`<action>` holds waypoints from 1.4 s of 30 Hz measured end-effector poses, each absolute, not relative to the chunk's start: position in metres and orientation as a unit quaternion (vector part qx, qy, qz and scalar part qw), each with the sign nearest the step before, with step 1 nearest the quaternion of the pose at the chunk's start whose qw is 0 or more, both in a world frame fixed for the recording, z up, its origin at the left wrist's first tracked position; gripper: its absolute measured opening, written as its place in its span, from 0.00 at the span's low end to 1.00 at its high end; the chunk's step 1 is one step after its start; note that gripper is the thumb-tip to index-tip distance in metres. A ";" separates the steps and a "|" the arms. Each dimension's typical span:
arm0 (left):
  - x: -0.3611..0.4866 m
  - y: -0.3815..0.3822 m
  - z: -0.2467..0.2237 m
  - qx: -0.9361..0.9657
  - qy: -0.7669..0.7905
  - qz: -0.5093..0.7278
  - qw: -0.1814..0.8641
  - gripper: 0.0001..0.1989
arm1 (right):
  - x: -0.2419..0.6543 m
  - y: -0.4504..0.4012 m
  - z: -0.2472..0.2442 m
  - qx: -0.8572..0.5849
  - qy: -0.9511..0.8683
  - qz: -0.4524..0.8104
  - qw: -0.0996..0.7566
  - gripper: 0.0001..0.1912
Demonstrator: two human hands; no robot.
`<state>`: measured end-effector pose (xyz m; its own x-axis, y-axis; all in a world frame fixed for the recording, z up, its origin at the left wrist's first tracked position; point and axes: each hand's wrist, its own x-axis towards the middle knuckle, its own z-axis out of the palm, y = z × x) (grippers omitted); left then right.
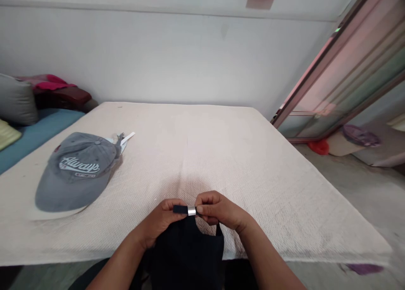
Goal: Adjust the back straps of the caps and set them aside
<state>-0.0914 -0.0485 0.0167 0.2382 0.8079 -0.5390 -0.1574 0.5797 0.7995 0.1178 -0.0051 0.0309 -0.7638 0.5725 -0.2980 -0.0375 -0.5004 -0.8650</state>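
A black cap [190, 256] hangs at the table's near edge, with the arched opening at its back towards me. Across that opening runs its black strap [179, 209], which passes through a silver metal buckle [191, 210]. My left hand [158, 222] pinches the strap left of the buckle, its fingers closed. On the other side, my right hand [218, 210] grips the strap close against the buckle, thumb on top. Much of the cap's lower part is out of frame or merges with dark clothing.
A grey cap [79, 172] with white lettering lies at the left of the cloth-covered table [253, 163]. Cushions [17, 100] rest on a blue seat [47, 123] beyond it. A wall [158, 58] stands behind, and a bin [343, 142] stands by the sliding door on the right.
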 end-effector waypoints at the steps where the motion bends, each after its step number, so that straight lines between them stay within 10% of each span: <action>1: -0.092 -0.048 0.016 0.325 0.519 0.330 0.718 0.11 | 0.117 -0.005 0.031 -0.289 -0.464 0.818 0.181 0.13; 42: -0.086 -0.050 0.017 0.308 0.477 0.309 0.763 0.10 | 0.102 -0.010 0.028 -0.336 -0.465 0.800 0.178 0.10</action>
<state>-0.0859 -0.0503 0.0175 0.3544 0.7656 -0.5370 -0.1787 0.6191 0.7647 0.1017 -0.0100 0.0275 -0.7113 0.5969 -0.3712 0.0273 -0.5042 -0.8632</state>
